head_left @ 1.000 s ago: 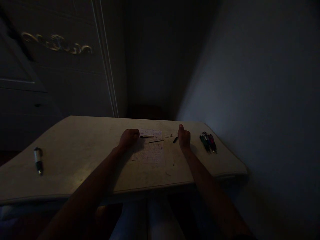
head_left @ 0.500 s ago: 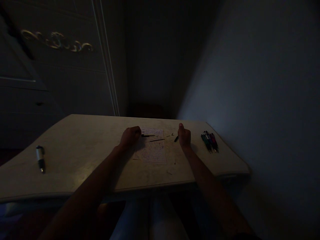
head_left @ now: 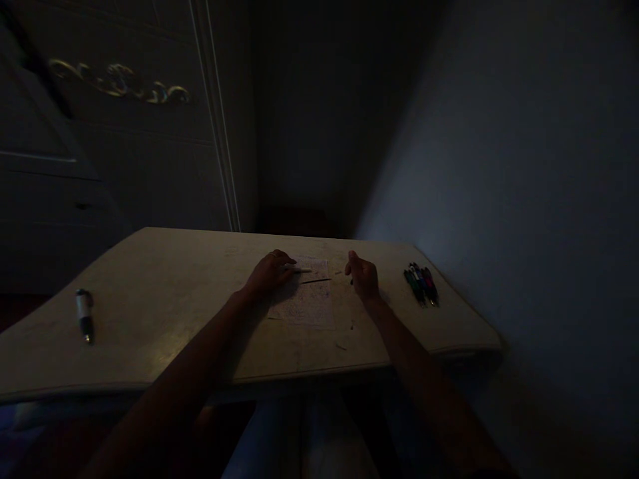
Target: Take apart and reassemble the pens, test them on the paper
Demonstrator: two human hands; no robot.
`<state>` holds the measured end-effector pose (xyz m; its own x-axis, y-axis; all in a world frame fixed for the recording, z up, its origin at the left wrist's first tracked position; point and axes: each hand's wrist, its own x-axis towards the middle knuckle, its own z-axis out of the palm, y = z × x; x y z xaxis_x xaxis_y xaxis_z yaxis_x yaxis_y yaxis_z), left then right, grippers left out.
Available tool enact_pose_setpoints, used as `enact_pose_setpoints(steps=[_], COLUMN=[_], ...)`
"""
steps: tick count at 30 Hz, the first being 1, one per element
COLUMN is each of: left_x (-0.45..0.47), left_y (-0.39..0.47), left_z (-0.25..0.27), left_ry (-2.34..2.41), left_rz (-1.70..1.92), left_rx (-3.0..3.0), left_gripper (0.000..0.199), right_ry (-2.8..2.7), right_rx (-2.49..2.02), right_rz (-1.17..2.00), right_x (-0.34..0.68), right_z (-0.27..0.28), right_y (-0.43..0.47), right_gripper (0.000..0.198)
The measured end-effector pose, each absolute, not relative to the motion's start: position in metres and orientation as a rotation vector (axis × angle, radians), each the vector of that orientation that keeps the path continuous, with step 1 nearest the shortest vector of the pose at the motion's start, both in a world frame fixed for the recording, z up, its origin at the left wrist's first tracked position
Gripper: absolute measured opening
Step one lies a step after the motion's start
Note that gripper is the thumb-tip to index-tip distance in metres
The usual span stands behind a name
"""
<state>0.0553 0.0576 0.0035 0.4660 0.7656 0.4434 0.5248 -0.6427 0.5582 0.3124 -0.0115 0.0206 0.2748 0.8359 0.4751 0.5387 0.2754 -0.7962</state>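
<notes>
My left hand (head_left: pixel 272 274) is over the left side of a written-on sheet of paper (head_left: pixel 304 309). Its fingers are stretched out and parted around a slim pen part (head_left: pixel 304 271), whose right end sticks out past them. I cannot tell how firmly they touch it. A thin dark pen refill (head_left: pixel 316 281) lies across the sheet just to the right. Beyond the paper's right edge, my right hand (head_left: pixel 364 276) is closed with its thumb up. The end of a small dark pen piece (head_left: pixel 352 281) shows beneath its fingers; the rest is hidden.
Several pens (head_left: pixel 421 285), among them green and purple ones, lie together at the table's right. A thick white-and-dark pen (head_left: pixel 84 315) lies far left on the pale table (head_left: pixel 194 266). Small bits (head_left: pixel 341 346) lie near the front edge. A wall (head_left: pixel 524 199) rises at right; light is dim.
My left hand has opened from a closed shape and shifted right over the pen part. The right hand has turned slightly and moved left, covering more of the dark pen piece.
</notes>
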Motion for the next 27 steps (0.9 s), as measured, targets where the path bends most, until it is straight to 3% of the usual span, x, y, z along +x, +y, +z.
enact_pose_setpoints(steps=[5, 10, 18, 27], left_x=[0.057, 0.057, 0.053, 0.046], left_y=[0.058, 0.057, 0.054, 0.057], left_z=[0.004, 0.002, 0.009, 0.010], left_ry=[1.111, 1.108, 1.158, 1.196], left_rz=[0.902, 0.903, 0.861, 0.999], left_rx=[2.400, 2.409, 2.397, 2.460], left_gripper=[0.026, 0.023, 0.021, 0.022], right_ry=[-1.613, -1.770, -1.876, -1.820], right_rx=[-1.483, -1.528, -1.351, -1.649], right_rz=[0.205, 0.082, -0.103, -0.167], right_x=[0.309, 0.306, 0.310, 0.319], right_z=[0.016, 0.014, 0.012, 0.016], right_y=[-0.014, -0.016, -0.009, -0.009], right_gripper=[0.040, 0.029, 0.031, 0.030])
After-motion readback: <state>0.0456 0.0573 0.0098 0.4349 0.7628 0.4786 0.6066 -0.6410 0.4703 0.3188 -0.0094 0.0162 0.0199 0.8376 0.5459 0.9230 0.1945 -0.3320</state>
